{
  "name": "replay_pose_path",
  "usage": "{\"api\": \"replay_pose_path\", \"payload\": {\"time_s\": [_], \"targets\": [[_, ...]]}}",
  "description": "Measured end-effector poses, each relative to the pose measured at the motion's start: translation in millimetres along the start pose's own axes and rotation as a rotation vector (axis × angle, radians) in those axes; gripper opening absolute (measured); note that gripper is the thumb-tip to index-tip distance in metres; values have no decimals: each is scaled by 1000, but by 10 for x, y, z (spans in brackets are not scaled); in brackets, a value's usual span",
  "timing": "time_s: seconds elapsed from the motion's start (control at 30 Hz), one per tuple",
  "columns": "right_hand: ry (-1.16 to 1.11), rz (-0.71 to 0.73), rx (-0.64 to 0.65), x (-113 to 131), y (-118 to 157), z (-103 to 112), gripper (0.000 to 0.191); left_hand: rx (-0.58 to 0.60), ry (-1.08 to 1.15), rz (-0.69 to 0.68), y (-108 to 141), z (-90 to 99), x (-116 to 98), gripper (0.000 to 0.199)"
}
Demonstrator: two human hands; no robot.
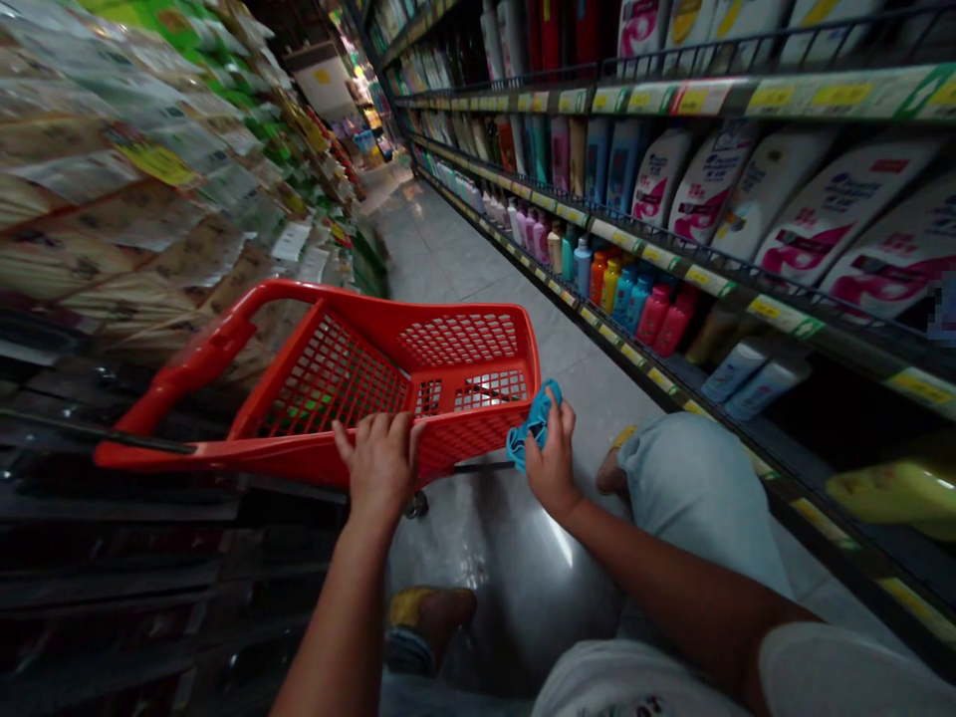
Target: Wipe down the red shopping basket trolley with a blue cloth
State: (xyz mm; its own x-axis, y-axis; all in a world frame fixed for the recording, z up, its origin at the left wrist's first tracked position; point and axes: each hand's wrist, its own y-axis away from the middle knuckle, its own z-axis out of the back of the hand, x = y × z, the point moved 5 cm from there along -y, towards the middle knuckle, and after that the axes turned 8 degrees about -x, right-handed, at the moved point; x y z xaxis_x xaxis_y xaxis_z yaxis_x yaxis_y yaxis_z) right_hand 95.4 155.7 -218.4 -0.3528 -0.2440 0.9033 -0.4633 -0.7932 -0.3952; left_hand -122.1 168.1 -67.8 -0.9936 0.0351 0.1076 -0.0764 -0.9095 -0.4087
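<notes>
A red plastic shopping cart (467, 438) with lattice walls stands across the aisle in front of me, its handle (194, 358) at the left. My left hand (379, 463) is closed over the near side rim, fingers hooked over the top edge. By the cart's right end, my right hand (554, 453) is closed on a crumpled blue cloth (518, 448). The cloth is against or just beside the cart's corner; I cannot tell whether they touch. Inside the basket I see only the lattice floor and walls.
Shelves of shampoo bottles (717, 179) with price strips run along the right. Small coloured bottles (612, 284) line a lower shelf. Packaged goods (149, 179) are stacked at the left. The tiled floor (440, 234) runs down the aisle. My knee (694, 488) is close to the right shelf.
</notes>
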Motion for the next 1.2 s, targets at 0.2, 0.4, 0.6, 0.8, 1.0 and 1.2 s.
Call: {"api": "replay_pose_path", "payload": {"time_s": [0.2, 0.4, 0.6, 0.8, 1.0, 1.2], "targets": [[71, -227, -16, -317, 42, -225, 77, -10, 56, 26, 7, -103, -166, 39], [50, -37, -62, -152, -157, -184, 82, 10, 184, -132, 55, -15, -124, 42], [51, -196, -8, -343, -263, -324, 76, -6, -63, -86, 69, 219, 197, 35], [1, -96, -125, 206, -331, -352, 84, -3, -90, -50, 121, 244, 74, 31], [25, 12, 56, 578, 196, -652, 91, -18, -91, -10, 125, 247, -43, 31], [3, 490, 369, 567, 590, -888, 73, -5, -114, 1, 93, 219, -85, 35]]}}
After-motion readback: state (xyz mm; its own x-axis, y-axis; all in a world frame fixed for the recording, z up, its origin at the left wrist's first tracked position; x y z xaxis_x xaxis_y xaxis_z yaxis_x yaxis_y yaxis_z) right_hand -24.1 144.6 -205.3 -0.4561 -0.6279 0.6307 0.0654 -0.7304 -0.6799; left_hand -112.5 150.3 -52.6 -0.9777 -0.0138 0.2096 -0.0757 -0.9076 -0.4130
